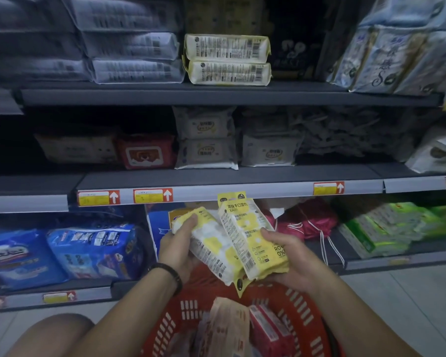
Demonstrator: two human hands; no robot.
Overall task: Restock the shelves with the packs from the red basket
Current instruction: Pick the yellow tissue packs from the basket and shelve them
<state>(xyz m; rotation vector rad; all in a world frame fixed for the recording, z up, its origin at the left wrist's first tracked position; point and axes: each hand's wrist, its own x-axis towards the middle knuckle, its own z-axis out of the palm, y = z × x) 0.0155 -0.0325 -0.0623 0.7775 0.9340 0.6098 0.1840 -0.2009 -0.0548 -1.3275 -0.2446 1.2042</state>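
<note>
Two yellow-and-white wipe packs are held above the red basket. My left hand grips the left pack at its top and side. My right hand grips the right pack from below, fingers curled round its lower edge. The right pack overlaps the left one. The basket sits on the floor in front of me and holds a tan pack and a red pack. Two matching yellow-edged packs lie stacked on the upper shelf.
The middle shelf holds white wipe packs and a red pack, with bare board along its front. Blue packs fill the lower shelf on the left, green packs on the right. My knee shows at bottom left.
</note>
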